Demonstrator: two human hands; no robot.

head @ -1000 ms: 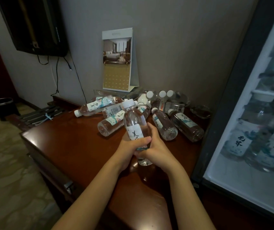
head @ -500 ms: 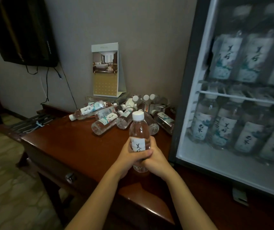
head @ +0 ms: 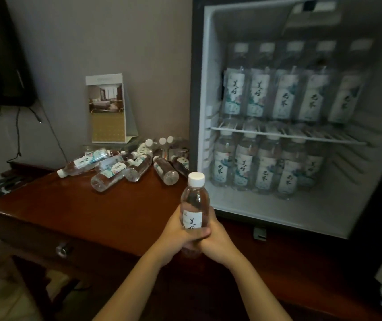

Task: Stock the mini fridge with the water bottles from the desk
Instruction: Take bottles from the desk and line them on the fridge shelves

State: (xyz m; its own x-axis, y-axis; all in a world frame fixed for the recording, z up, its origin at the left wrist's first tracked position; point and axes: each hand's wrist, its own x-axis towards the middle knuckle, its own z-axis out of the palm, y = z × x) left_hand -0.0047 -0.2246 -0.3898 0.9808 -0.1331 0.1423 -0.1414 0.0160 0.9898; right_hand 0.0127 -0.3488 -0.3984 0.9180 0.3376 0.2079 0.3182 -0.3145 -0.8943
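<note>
Head view: since a second ago the camera has swung right, off the pile and onto the open fridge, and the held bottle has gone from tilted to upright. The two-hand clasp is unchanged.

The clear plastic water bottle with white cap and white label [head: 194, 205] sits just in front of the white-lined, dark-framed mini fridge [head: 195, 89], at its lower left corner, above the dark red-brown wooden worktop [head: 92, 209]. Its long axis is vertical, cap up. The left hand [head: 177, 234] and right hand [head: 219, 239] are both curled round its lower half, fingers overlapping at the front.

Key relation: the fridge opening lies forward and right of the hands, so the right hand is the nearer one. Inside, rows of bottles stand on and under the white wire shelf [head: 278, 135]. Bare floor [head: 266, 209] shows in front of the lower row, the likely slot.

The pile of matching clear bottles [head: 115, 167] lies on its side left of the fridge.
</note>
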